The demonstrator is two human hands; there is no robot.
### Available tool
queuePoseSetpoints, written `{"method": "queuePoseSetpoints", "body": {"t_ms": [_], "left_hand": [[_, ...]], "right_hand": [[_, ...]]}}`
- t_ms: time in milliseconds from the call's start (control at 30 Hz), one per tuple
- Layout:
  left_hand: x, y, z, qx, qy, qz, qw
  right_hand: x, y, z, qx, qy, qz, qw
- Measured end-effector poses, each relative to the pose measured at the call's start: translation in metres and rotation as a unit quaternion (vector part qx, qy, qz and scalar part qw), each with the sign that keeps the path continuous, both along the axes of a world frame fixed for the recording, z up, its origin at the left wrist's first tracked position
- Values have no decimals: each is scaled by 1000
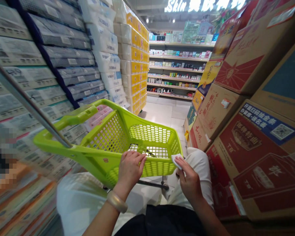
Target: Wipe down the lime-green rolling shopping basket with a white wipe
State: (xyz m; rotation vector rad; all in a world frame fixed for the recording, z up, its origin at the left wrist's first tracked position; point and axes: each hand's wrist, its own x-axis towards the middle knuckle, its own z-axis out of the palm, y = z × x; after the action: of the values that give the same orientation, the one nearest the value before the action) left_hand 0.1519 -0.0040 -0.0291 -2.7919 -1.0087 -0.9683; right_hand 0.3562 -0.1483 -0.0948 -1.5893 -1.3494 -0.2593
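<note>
In front of me stands a lime-green plastic shopping basket cart [118,131] with a metal pole and perforated walls. My left hand [131,167] is closed over its near rim, fingers curled to the inside; a wide bangle sits on that wrist. At the near right corner, my right hand [190,180] presses a folded white cloth or tissue [177,160] against the rim. I cannot tell which of the two it is. The cart's floor shows through its openings.
Stacked cartons [263,157] rise close on my right. Wrapped packs of paper goods [135,62] are piled along the left. Beyond the pale tiled floor [162,108], shelves [177,59] hold many small products. My knees flank the cart.
</note>
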Motion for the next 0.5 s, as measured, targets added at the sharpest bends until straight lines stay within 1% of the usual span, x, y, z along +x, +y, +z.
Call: {"method": "queuePoseSetpoints", "body": {"t_ms": [33, 100, 200, 267, 300, 367, 433, 500], "left_hand": [[0, 0, 0, 0, 0, 0, 1000], [1, -1, 0, 0, 1, 1, 1000], [0, -1, 1, 3, 11, 2, 1000], [-1, -1, 1, 3, 20, 3, 1000], [-2, -1, 0, 3, 23, 4, 1000], [-3, 0, 0, 1, 25, 7, 1000], [-4, 0, 0, -1, 19, 6, 1000], [-3, 1, -1, -3, 11, 4, 1000]], "right_hand": [[-4, 3, 1, 1, -4, -4, 1000], [-20, 14, 6, 6, -22, 14, 1000], [-48, 36, 18, 10, -53, 88, 995], [-57, 43, 24, 14, -62, 119, 991], [-58, 42, 24, 14, -61, 124, 990], [-49, 35, 20, 10, -53, 120, 991], [-32, 20, 12, 3, -37, 97, 995], [-14, 4, 3, 2, -16, 59, 998]]}}
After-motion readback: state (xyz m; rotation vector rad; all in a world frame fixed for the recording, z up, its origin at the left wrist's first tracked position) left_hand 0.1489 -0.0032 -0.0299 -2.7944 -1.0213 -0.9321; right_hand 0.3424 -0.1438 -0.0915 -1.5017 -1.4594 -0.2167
